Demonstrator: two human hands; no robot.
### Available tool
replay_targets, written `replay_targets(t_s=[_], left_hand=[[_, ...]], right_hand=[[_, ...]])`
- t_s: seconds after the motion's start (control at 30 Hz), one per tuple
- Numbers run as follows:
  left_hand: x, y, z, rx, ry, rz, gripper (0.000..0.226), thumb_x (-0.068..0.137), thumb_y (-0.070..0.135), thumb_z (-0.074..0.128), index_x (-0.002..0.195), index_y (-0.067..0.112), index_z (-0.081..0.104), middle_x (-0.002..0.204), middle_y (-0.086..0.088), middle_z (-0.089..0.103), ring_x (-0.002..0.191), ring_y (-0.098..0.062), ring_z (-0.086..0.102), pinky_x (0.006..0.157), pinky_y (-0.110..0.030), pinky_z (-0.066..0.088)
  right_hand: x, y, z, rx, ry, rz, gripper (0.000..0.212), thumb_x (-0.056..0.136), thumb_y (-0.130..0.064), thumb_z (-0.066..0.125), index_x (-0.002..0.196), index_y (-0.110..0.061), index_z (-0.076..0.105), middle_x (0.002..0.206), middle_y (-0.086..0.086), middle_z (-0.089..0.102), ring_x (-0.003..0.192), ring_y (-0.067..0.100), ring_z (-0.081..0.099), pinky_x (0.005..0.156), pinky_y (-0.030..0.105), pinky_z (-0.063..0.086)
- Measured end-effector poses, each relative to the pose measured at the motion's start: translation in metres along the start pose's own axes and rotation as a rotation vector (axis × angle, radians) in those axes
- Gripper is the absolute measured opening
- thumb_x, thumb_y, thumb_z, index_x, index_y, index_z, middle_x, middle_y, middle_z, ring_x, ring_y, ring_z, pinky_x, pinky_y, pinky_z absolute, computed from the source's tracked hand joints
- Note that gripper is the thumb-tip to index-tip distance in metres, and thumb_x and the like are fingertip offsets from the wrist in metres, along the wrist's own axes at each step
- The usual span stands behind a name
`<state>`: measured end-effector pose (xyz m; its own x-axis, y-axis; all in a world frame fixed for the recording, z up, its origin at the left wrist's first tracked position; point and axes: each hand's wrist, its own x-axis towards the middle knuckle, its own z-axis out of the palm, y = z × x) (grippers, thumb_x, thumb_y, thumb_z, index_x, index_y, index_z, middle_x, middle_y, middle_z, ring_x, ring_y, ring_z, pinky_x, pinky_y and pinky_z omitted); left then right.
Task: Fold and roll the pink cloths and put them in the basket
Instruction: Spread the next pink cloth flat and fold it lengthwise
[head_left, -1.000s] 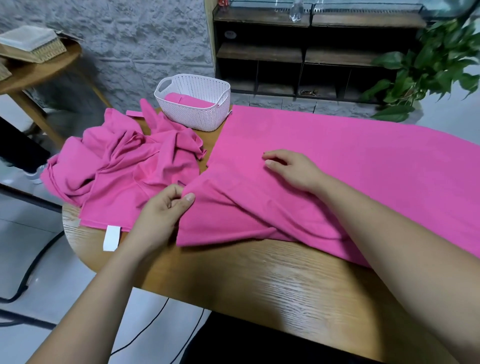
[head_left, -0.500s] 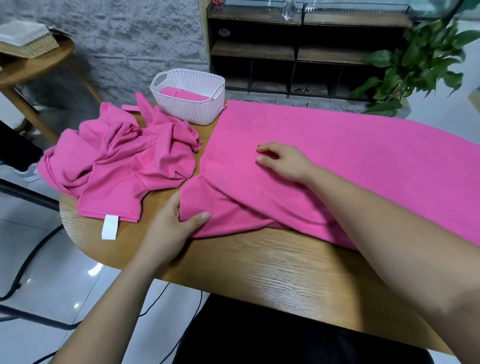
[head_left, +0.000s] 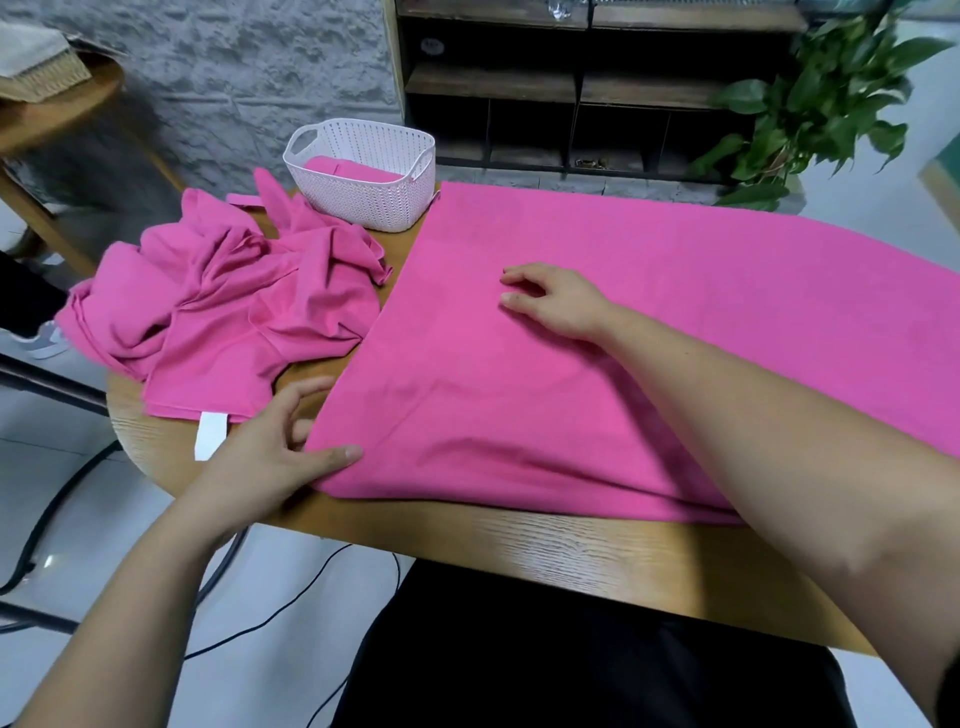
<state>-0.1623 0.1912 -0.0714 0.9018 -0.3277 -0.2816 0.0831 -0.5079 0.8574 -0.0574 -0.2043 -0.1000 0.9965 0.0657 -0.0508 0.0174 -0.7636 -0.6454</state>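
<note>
With the left hand pinching the lower-left corner of the pink cloth spread across the frame's middle and the right hand resting loosely on it, an uneven pull could wrinkle it.

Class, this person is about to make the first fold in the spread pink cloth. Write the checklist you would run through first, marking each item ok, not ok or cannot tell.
1. Spread cloth lies flat: ok, only faint ripples near the front edge.
2. Left hand holds the near-left corner, thumb on top: ok.
3. Right hand rests on the cloth, steadying it: ok.
4. Crumpled pile clear of the cloth: cannot tell, it reaches the left edge.
5. Basket has room: ok, the rolled cloth lies low inside.
6. Cloth's right end lies straight: cannot tell, out of frame.
</note>
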Motion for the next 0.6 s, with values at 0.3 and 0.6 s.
replay_targets(t_s=[0.3,0.6], left_hand=[[0.01,0.011,0.039,0.498,0.214,0.443,0.061,0.071,0.07,0.081,0.122,0.039,0.067,0.121,0.015,0.053,0.12,-0.018,0.055,0.104,-0.052,0.047],[0.008,0.039,0.129,0.556,-0.078,0.724,0.042,0.077,0.06,0.082,0.111,0.038,0.072,0.111,0.017,0.053,0.106,-0.013,0.053,0.09,-0.049,0.047]], right_hand=[[-0.048,-0.014,-0.015,-0.137,0.027,-0.117,0.042,0.103,-0.028,0.066,0.143,-0.014,0.062,0.145,0.005,0.063,0.135,0.022,0.057,0.113,0.028,0.038],[-0.194,-0.008,-0.039,-0.212,0.053,-0.207,0.023,0.093,-0.047,0.073,0.103,-0.026,0.071,0.098,-0.005,0.063,0.096,0.016,0.059,0.092,0.04,0.049]])
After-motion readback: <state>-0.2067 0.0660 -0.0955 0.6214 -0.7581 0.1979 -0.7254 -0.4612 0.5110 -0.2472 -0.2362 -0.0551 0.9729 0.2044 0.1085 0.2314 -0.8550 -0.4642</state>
